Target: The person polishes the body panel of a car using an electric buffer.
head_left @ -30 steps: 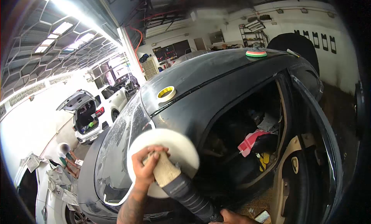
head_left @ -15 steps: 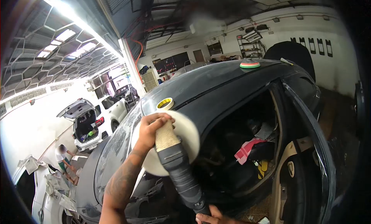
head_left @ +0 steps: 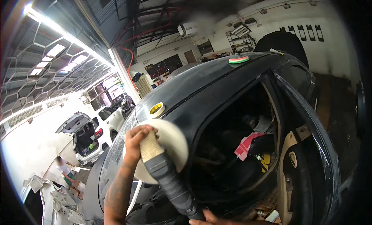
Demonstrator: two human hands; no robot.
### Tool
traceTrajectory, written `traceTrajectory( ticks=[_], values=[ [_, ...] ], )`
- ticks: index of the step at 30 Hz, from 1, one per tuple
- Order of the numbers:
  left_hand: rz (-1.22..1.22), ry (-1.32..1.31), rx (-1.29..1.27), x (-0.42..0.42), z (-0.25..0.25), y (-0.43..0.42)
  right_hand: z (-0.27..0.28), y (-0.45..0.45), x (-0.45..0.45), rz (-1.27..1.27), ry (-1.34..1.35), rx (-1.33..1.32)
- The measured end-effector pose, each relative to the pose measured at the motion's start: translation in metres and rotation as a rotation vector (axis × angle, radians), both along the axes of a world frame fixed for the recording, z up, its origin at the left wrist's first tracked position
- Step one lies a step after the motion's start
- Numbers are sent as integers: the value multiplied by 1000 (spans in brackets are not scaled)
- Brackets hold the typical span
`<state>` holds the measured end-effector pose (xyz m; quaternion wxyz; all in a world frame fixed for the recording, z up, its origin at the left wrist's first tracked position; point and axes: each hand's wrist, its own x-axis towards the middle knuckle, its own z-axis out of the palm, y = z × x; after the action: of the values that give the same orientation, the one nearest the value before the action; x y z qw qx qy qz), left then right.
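Note:
My left hand (head_left: 140, 137) is closed around the tan, tape-wrapped front end of a car polisher (head_left: 170, 186). Its dark body slants down to the right, where my right hand (head_left: 205, 218) grips the rear end at the lower edge of the picture. The large white round pad (head_left: 174, 137) faces a dark car at the front roof pillar beside the windshield; whether it touches the paint is hidden. On the front corner of the roof (head_left: 193, 91), just beyond the pad, lies a yellow roll of tape (head_left: 157, 109).
The car's door (head_left: 310, 120) stands open on the right, with a pink-and-white cloth (head_left: 248, 145) inside. A red, white and green pad (head_left: 238, 59) sits farther back on the roof. At lower left a person (head_left: 66, 170) bends beside a paper-covered car (head_left: 48, 196).
My view has tilted and shifted, so the car roof and far wall sit farther left. Both hands stay on the polisher, which appears slightly farther left. The person at left has changed posture.

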<state>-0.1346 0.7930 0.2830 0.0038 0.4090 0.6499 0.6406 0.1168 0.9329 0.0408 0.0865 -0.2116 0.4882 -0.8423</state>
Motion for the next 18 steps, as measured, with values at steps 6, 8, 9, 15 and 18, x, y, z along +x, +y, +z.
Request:
traceTrajectory(
  ticks=[6, 8, 9, 15, 18],
  values=[
    [52, 22, 74, 14, -20, -36, -7, -9, 2, -12, -9, 66],
    [94, 12, 22, 14, -11, -22, -11, -7, 1, -66, -59, 143],
    [57, 10, 9, 12, -6, -11, -13, -4, 0, -121, -110, 218],
    [-154, 18, -25, -7, 18, 70, 4, 31, -8, -224, -117, 133],
    [-142, 51, -65, -4, 13, 73, -18, 35, -12, -124, -66, 140]
  ],
)
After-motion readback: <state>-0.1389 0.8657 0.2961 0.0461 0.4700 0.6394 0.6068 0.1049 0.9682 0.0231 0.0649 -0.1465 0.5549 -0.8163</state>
